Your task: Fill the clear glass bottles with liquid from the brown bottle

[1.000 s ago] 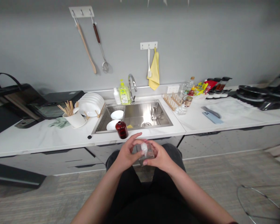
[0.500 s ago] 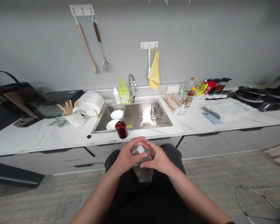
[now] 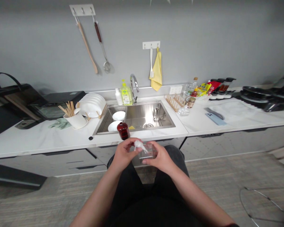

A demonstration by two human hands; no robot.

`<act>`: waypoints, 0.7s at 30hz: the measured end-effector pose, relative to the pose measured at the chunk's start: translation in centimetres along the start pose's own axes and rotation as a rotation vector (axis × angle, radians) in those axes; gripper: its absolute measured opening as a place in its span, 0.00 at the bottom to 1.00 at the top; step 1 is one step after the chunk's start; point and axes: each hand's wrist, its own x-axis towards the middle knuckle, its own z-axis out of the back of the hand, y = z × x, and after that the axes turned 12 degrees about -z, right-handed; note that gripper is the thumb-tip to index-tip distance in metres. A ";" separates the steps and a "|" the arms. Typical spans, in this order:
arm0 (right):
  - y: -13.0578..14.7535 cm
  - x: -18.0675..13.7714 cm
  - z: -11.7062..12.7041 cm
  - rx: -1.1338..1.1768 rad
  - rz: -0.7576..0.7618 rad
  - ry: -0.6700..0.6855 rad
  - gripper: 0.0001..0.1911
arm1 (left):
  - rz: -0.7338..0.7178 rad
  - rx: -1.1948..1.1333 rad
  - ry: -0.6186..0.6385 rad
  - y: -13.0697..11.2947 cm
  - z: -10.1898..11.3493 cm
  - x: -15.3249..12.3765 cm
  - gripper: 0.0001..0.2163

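Up comes the white pump (image 3: 138,144), lifted a touch higher and further left than half a second ago, when it sat pressed low between the palms, and both hands now sit slightly closer to the counter edge. Looking at the scene from big to small: the white marble countertop (image 3: 38,138) runs wide just beyond the hands, and the steel sink (image 3: 153,116) sits straight ahead of them with two white bowls (image 3: 117,121) in its left half. Further out to the left there's a stack of white plates (image 3: 92,104), and nearer to that side a white cup of chopsticks (image 3: 75,119). High above the hands a yellow cloth (image 3: 156,71) hangs on the wall, with a green soap bottle (image 3: 126,94) by the tap below it. Off to the right, a blue phone (image 3: 215,119) lies flat on the counter. Just beyond the left hand (image 3: 123,153), a dark red bottle (image 3: 123,130) stands upright on the counter's front edge. And now the grip itself: the left hand pinches the pump by its fingertips, tilted, with its thin tube running down to the right into the clear bottle (image 3: 148,152). The right hand (image 3: 159,157) is closed around that bottle from the right and underneath, holding it in mid-air over the person's lap, just short of the counter.
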 end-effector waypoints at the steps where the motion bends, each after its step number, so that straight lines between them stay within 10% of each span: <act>1: 0.0 0.1 0.1 -0.011 0.001 -0.014 0.43 | -0.030 0.040 -0.008 -0.4 0.2 0.1 0.15; 14: -0.9 0.6 0.9 -0.044 -0.015 -0.060 0.43 | 0.004 -0.078 -0.095 -0.6 2.2 -0.4 0.18; 21: -2.8 2.9 -1.0 0.147 -0.088 -0.012 0.41 | 0.003 -0.140 -0.582 2.6 6.9 -1.6 0.22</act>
